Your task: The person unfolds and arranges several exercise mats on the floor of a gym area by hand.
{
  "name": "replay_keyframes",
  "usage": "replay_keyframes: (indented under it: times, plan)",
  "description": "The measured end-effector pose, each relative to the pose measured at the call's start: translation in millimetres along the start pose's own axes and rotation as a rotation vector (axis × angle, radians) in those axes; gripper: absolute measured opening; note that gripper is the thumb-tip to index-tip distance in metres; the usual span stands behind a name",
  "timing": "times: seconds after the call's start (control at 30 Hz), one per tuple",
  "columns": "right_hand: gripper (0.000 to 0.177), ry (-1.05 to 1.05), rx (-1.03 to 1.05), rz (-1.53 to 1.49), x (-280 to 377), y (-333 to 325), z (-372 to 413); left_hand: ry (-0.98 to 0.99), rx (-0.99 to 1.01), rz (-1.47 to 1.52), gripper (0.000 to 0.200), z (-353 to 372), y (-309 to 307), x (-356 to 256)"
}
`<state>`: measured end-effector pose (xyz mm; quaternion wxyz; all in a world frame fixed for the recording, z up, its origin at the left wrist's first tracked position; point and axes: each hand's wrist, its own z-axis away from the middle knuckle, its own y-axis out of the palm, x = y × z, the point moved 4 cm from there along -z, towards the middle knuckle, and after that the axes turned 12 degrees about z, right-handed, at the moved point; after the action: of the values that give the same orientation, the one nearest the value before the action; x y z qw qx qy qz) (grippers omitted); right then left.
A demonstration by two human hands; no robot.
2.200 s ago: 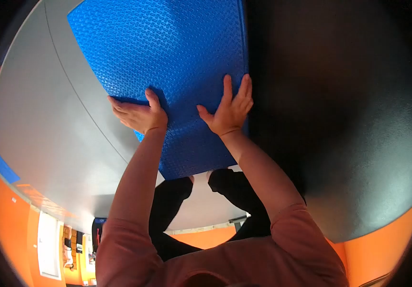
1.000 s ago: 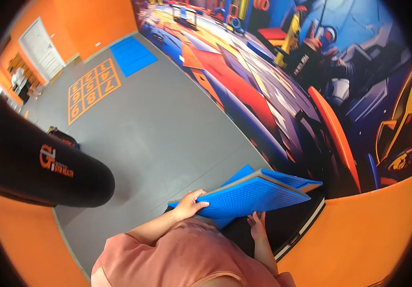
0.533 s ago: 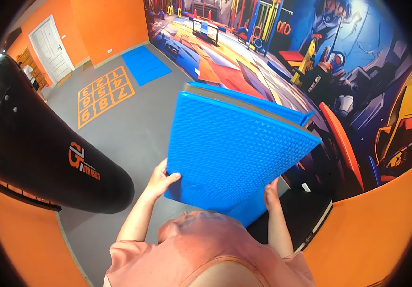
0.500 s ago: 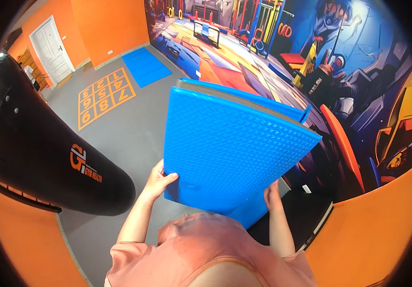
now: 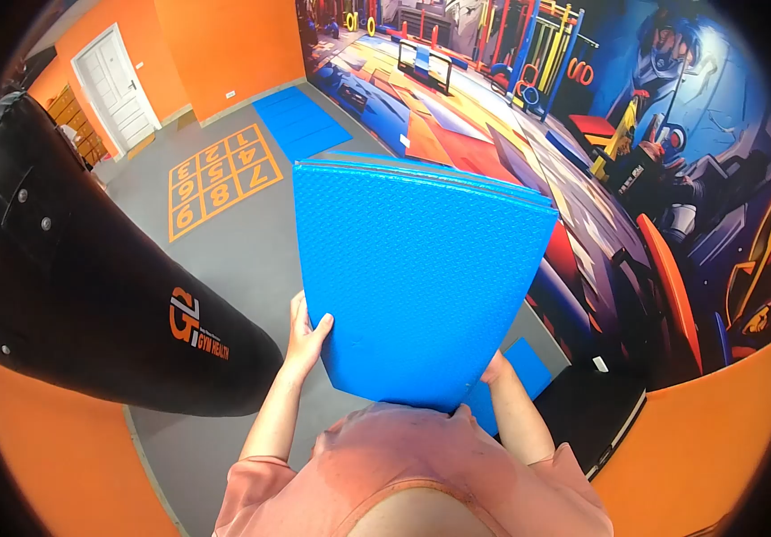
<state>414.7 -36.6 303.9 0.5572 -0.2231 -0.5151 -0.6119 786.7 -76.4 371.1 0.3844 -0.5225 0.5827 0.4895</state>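
I hold a stack of blue textured foam mats (image 5: 412,277) up in front of my chest, tilted nearly upright, with grey edges showing along the top. My left hand (image 5: 306,336) grips the stack's lower left edge, thumb on the front face. My right hand (image 5: 495,369) is under the lower right corner, mostly hidden behind the mats. A smaller blue mat piece (image 5: 519,369) shows below the right corner; I cannot tell whether it lies on the floor or belongs to the stack.
A black punching bag (image 5: 90,295) with an orange logo hangs close on my left. The grey floor has an orange number grid (image 5: 220,179) and a blue floor mat (image 5: 300,121). A painted mural wall (image 5: 636,152) runs along the right; a white door (image 5: 121,76) stands far left.
I rose from pressing the mat on the floor and lifted the stack off it. Over the last half second the stack tipped more upright and squarer to me.
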Motion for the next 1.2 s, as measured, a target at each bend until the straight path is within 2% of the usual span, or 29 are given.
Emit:
replay_keyframes:
  times: [0.03, 0.1, 0.17, 0.2, 0.27, 0.37, 0.4, 0.47, 0.53, 0.57, 0.7, 0.73, 0.8, 0.83, 0.9, 0.93, 1.0, 1.1, 1.2]
  plan:
    - [0.059, 0.01, 0.004, 0.003, 0.2, 0.1, -4.8, 0.129, -0.01, -0.215, 0.062, -3.0, -5.3, 1.4]
    - [0.06, 0.024, 0.089, 0.009, 7.5, 5.9, -18.4, 0.085, -0.032, -0.16, 0.061, -12.1, -10.0, 3.6]
    - [0.06, 0.038, 0.116, -0.037, 12.6, 3.7, -33.7, -0.156, -0.111, 0.198, 0.058, -20.9, -8.5, 12.1]
    - [0.06, 0.045, 0.134, -0.088, 14.9, 1.4, -41.9, -0.152, -0.123, 0.196, 0.058, -26.1, -8.3, 14.1]
    - [0.064, 0.043, 0.17, -0.113, 18.7, -3.9, -59.4, -0.128, -0.153, 0.185, 0.05, -40.3, -10.0, 18.0]
    - [0.072, 0.027, 0.225, -0.156, 19.0, -18.4, -89.1, -0.121, -0.219, 0.107, 0.047, -64.9, -13.9, 35.6]
    - [0.076, 0.01, 0.245, -0.173, 22.6, -24.6, -101.9, -0.114, -0.231, 0.104, 0.047, -75.5, -11.0, 43.6]
    - [0.078, 0.017, 0.266, -0.121, 35.1, -35.6, -126.7, 0.098, -0.37, -0.029, 0.052, -96.6, -5.8, 49.2]
    - [0.079, 0.028, 0.283, -0.071, 53.0, -42.2, -148.4, 0.071, -0.346, -0.06, 0.056, -117.0, 3.3, 57.5]
    - [0.076, 0.026, 0.253, -0.064, 65.4, -46.6, -162.7, 0.044, -0.311, -0.086, 0.06, -130.7, 9.3, 60.9]
    - [0.069, -0.007, 0.186, -0.025, 104.8, -70.1, -212.4, 0.071, -0.344, -0.087, 0.057, -167.7, 25.6, 79.2]
    - [0.069, -0.007, 0.19, -0.021, 107.7, -78.8, -224.4, 0.027, -0.386, -0.09, 0.056, -174.6, 29.8, 83.2]
    - [0.062, -0.166, 0.081, 0.182, 113.3, -100.6, -246.6, -0.024, -0.452, -0.079, 0.054, -185.8, 38.9, 94.7]
    - [0.062, -0.158, 0.083, 0.187, 114.5, -109.8, -257.2, -0.03, -0.46, -0.077, 0.054, -190.9, 44.2, 101.6]
    - [0.054, -0.173, -0.041, 0.313, 128.8, -118.0, -269.2, -0.059, -0.523, -0.061, 0.052, -194.1, 51.1, 115.2]
    - [0.052, -0.132, -0.042, 0.322, 135.8, -121.1, -274.1, -0.07, -0.564, -0.161, 0.049, -192.3, 48.3, 128.5]
    - [0.051, -0.113, -0.025, 0.278, 133.9, -129.3, -289.0, -0.092, -0.616, -0.16, 0.049, -193.5, 59.7, 125.1]
    - [0.05, -0.121, -0.004, 0.224, 138.9, -135.5, -309.1, -0.066, -0.67, -0.097, 0.048, -208.9, 70.3, 118.8]
    - [0.049, -0.14, 0.015, 0.218, 146.7, -144.3, -329.6, 0.082, -0.644, -0.121, 0.049, -234.9, 64.1, 109.0]
